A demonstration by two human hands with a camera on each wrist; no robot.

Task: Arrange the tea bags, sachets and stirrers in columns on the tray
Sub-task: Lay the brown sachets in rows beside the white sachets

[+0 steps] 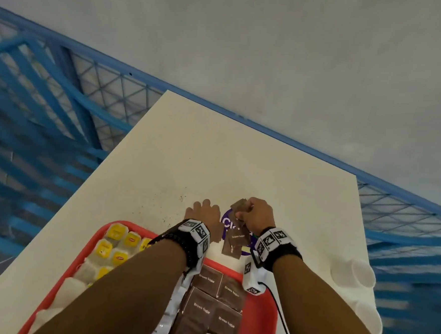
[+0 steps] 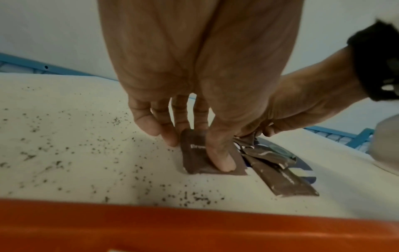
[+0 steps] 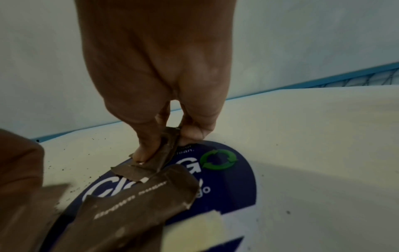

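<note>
Pinching a brown sugar sachet [image 2: 195, 151] flat against the table [image 2: 75, 153] with left hand [image 2: 194, 85], right hand [image 3: 157, 85] gripping several more sachets [image 3: 166, 143] beyond the red tray [image 1: 261, 313].

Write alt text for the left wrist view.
The left hand pinches a flat brown paper sugar sachet lying on the speckled cream table, thumb on top. Beside it the right hand grips more brown sachets over a round blue sticker; the red plastic tray's rim fills the foreground.
</note>
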